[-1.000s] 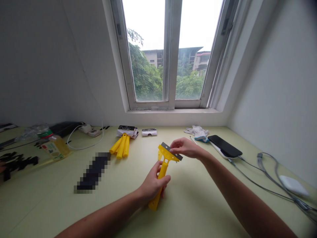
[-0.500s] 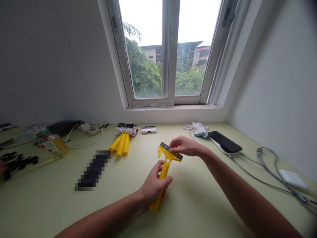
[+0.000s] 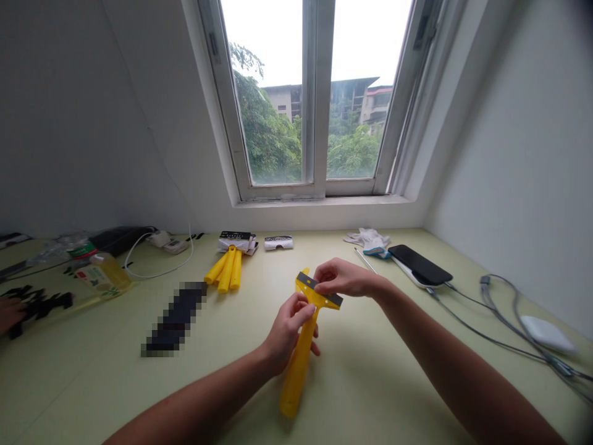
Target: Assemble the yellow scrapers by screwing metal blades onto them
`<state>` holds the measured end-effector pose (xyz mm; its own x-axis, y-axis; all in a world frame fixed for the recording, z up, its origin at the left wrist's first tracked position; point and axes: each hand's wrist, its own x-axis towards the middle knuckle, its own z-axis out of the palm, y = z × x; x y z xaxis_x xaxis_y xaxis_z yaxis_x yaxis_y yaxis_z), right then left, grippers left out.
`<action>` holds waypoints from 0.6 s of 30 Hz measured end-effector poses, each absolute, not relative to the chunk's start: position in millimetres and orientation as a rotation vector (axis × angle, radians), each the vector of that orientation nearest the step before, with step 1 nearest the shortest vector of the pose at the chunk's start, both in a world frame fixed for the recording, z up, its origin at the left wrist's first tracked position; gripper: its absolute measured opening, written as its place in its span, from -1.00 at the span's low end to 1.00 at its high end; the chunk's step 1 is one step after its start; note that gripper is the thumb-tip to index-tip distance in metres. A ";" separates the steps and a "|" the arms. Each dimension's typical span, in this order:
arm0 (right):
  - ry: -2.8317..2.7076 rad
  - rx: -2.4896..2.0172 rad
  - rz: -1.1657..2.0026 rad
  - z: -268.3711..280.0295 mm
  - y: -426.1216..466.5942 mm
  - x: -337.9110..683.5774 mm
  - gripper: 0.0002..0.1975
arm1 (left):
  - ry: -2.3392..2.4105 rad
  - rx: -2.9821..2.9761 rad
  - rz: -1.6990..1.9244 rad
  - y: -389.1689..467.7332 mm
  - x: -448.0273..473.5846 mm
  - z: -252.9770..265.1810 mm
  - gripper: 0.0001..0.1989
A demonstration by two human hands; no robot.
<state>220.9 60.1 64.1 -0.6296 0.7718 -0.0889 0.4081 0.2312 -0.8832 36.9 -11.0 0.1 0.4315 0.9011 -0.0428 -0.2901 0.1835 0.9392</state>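
A yellow scraper [image 3: 299,364] with a wide head is held above the table, its handle slanting down toward me. My left hand [image 3: 288,330] is closed around the neck of the handle, thumb on top just below the head. Across the head lies a dark metal blade [image 3: 333,300]. My right hand [image 3: 345,277] pinches the blade near its middle, and the fingertips cover part of it. A small yellow tip shows above the head's left end.
Packaged yellow scrapers [image 3: 227,269] lie at the back, beside a white and black package [image 3: 278,242]. To the right are gloves [image 3: 368,241], a thin metal rod [image 3: 365,261], a phone [image 3: 420,264] and cables [image 3: 519,334]. Leftward sit a bottle [image 3: 102,277], a pixelated dark patch and another person's hand [image 3: 10,314].
My left hand has slid up the handle to the neck, and the scraper has turned slightly. My right hand stays at the blade. The other person's hand has come further into view.
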 end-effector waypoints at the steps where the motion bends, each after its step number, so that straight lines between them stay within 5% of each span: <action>1: -2.138 -1.075 1.381 64.5 59.4 219.4 -0.75 | 0.708 1.037 0.965 -6.7 38.5 2.9 -0.68; 15: -2.097 -0.996 1.466 58.5 65.7 223.5 -0.61 | 0.767 0.913 1.100 13.5 51.7 0.6 -0.66; 18: -2.159 -1.185 1.157 53.3 78.1 239.7 -0.62 | 0.842 0.914 1.156 22.4 42.3 -3.0 -0.67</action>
